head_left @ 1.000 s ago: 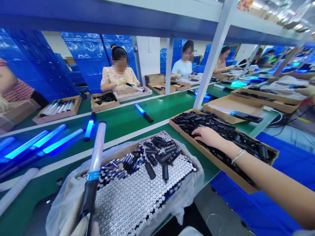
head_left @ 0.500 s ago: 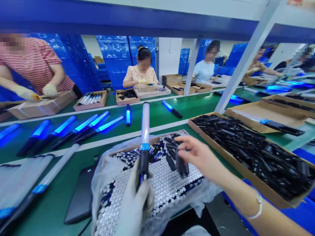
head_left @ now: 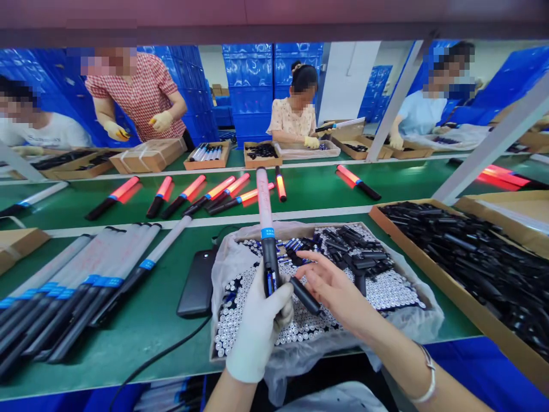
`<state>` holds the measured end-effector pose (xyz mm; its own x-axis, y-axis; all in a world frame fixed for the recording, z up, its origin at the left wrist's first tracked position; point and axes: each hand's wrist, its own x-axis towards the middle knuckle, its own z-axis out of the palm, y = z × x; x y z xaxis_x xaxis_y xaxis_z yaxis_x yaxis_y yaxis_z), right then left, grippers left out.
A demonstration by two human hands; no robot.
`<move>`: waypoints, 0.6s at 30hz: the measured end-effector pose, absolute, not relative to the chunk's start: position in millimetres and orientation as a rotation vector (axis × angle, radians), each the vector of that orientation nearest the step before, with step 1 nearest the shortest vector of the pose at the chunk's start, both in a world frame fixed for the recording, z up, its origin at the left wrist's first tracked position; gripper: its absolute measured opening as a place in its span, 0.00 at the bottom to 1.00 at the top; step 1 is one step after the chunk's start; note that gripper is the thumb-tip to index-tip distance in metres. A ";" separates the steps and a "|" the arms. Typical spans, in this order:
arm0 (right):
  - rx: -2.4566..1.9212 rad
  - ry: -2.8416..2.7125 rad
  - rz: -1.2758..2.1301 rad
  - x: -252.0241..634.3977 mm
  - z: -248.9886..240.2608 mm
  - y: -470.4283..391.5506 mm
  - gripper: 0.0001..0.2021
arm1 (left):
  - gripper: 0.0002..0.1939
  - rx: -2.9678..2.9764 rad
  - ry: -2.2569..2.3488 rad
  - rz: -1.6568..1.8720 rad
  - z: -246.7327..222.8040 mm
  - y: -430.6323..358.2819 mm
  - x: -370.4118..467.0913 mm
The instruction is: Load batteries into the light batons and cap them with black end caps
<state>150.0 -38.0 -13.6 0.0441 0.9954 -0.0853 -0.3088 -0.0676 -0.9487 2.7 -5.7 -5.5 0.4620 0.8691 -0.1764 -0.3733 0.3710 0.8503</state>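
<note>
My left hand (head_left: 259, 320), in a white glove, is wrapped around the black handle of a light stick (head_left: 265, 209). The stick is upright, with a pale tube and a blue band; batteries (head_left: 270, 281) show in its open handle compartment. Just right of the handle, my bare right hand (head_left: 332, 289) has a black battery cover (head_left: 305, 296) at its fingertips, tilted and apart from the compartment. Below both hands is a plastic-lined box (head_left: 429, 320) packed with upright batteries. More black covers (head_left: 360, 252) lie on top of them.
A carton of black parts (head_left: 454, 269) stands at right. On the left lie several light sticks (head_left: 86, 286) and a black device (head_left: 197, 286) with a cable. Beyond, red-lit sticks (head_left: 223, 187) rest on the green belt (head_left: 309, 189), with co-workers (head_left: 295, 111) behind it.
My right hand has come from the loose covers toward the stick, now with one cover at its fingers. The sticks on the belt went from blue to red. My view has swung left.
</note>
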 end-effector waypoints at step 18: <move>-1.856 -1.394 -0.303 263.0 -49.8 -82.8 0.11 | 0.28 1.036 1.046 0.816 -24.7 -2.1 23.7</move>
